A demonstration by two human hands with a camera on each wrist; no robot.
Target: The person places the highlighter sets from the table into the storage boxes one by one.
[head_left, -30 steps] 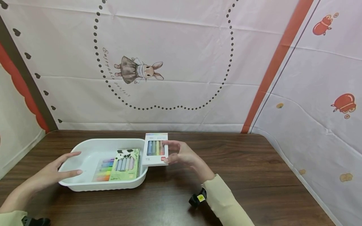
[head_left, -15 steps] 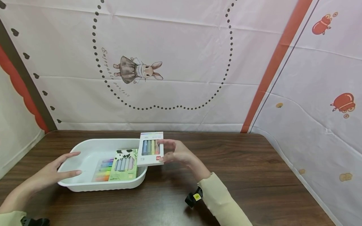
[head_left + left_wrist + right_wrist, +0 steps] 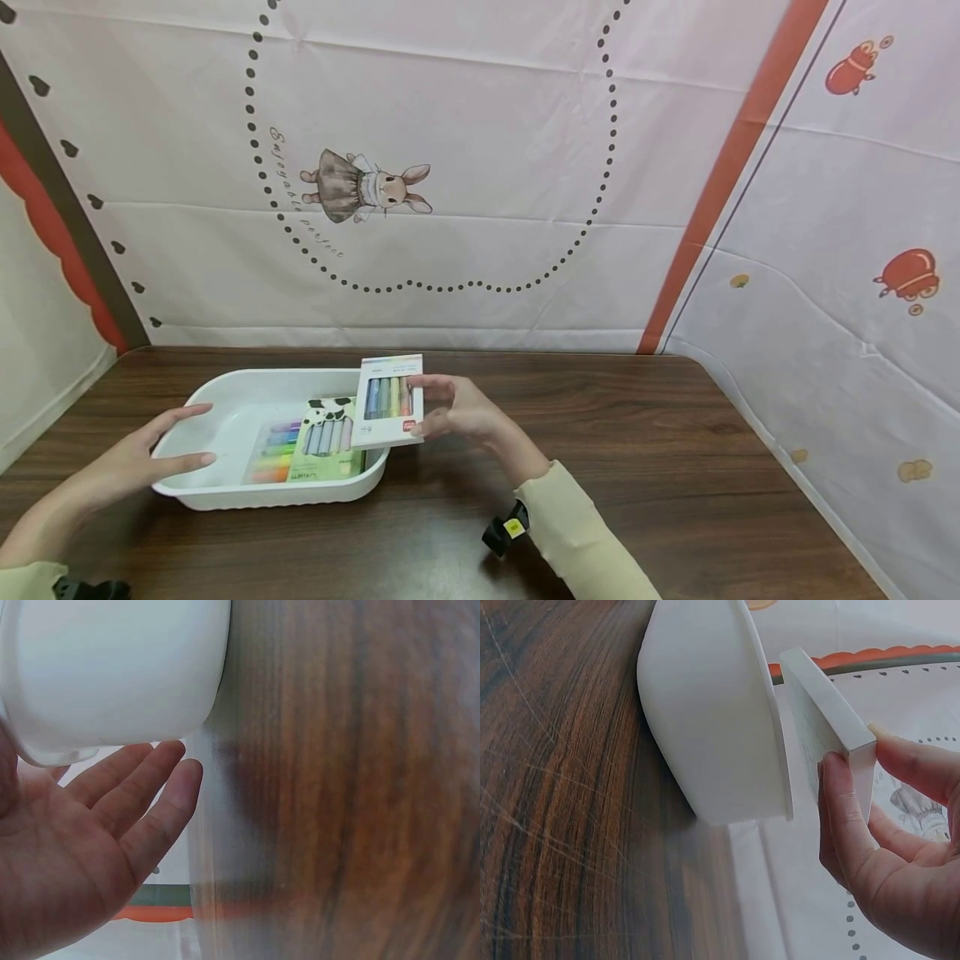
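Observation:
My right hand (image 3: 465,412) pinches the right edge of a white marker box (image 3: 381,432), its window showing several coloured pens. The box hangs over the right rim of a white plastic basin (image 3: 225,437) and covers part of a green panda-print box (image 3: 324,468) inside. In the right wrist view, thumb and fingers hold the white box (image 3: 829,701) from both faces, above the basin rim. At the basin's left end, my left hand (image 3: 123,467) has its thumb and forefinger over the rim; its other fingers (image 3: 142,802) extend outside, under the wall.
Beside the green box in the basin lies a clear pack of rainbow-coloured pens (image 3: 276,450). The basin stands on a dark wood table (image 3: 675,467). Behind the table hangs a printed cloth (image 3: 487,167), with another cloth (image 3: 840,350) along the right side.
My right hand has carried the white marker box leftward, and it now overlaps more of the basin and the green box. The left hand has stayed on the basin's left rim.

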